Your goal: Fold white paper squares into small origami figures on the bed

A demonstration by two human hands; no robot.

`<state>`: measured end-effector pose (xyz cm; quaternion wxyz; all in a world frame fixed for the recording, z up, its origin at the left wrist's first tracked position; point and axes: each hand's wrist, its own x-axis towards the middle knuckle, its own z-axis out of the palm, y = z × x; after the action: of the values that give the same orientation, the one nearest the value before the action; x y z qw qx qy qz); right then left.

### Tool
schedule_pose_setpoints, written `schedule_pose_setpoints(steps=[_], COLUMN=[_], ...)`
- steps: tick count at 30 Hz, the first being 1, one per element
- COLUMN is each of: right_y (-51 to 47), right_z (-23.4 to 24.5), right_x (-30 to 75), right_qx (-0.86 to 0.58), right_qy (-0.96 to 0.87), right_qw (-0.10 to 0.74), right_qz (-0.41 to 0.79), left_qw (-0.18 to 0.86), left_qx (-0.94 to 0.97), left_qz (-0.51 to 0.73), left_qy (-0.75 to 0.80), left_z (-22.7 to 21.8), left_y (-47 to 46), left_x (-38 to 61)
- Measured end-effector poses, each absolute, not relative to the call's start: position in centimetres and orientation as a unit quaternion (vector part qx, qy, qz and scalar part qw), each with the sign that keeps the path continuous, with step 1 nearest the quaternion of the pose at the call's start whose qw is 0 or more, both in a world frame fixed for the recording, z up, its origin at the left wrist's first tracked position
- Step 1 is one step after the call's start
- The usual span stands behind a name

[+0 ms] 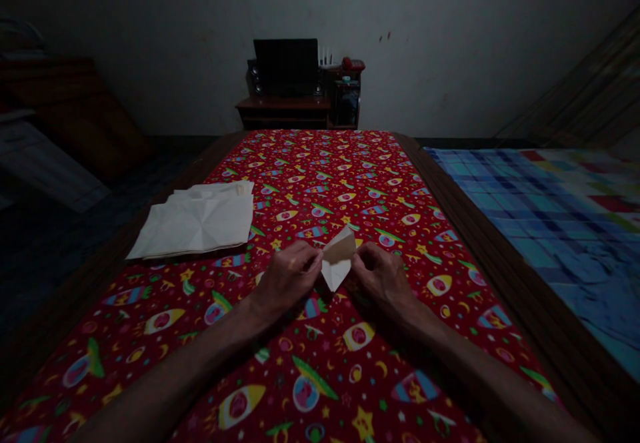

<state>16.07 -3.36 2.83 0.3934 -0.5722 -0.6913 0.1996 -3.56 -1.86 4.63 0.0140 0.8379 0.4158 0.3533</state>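
A small folded piece of white paper (337,273) is held between both hands, low over the red patterned cloth. Its top rises to a peak, its bottom ends in a point, and a shaded inner face shows in the middle. My left hand (290,271) is closed, pinching the paper's left side with thumb and forefinger. On the right side, my right hand (384,275) is closed in a like pinch at the edge. The fingertips partly cover both edges. Left of the hands lies a stack of creased white paper sheets (200,219).
The red cloth (320,336) with rockets and stars covers a long table with brown sides. At the far end stand a dark monitor (286,63) on a desk and a red telephone (353,64). A blue checked cover (540,209) lies at right, wooden furniture (75,109) at left.
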Motion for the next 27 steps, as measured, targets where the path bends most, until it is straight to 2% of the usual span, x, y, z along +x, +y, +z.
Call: schedule_pose_setpoints(steps=[4, 10, 16, 21, 27], right_y=[-3.2, -3.5, -4.0, -3.8, -3.7], right_z=[2.8, 1.9, 2.2, 2.0, 1.1], right_x=[16.6, 16.2, 16.1, 16.6, 17.3], right_qx=[-0.573, -0.564, -0.546, -0.515, -0.484], right_qy=[-0.700, -0.740, -0.763, -0.803, -0.838], right_qw=[0.394, 0.338, 0.319, 0.290, 0.251], right_qz=[0.161, 0.139, 0.137, 0.075, -0.009], left_qw=[0.018, 0.074, 0.124, 0.096, 0.001], left_qx=[0.830, 0.826, 0.850, 0.859, 0.887], left_qz=[0.368, 0.315, 0.284, 0.255, 0.188], left_qy=[0.419, 0.461, 0.426, 0.434, 0.421], left_z=[4.4, 3.3, 2.5, 1.9, 2.1], left_y=[-1.4, -1.4, -1.3, -1.4, -1.6], left_x=[-3.8, -3.2, -3.7, -4.2, -4.4])
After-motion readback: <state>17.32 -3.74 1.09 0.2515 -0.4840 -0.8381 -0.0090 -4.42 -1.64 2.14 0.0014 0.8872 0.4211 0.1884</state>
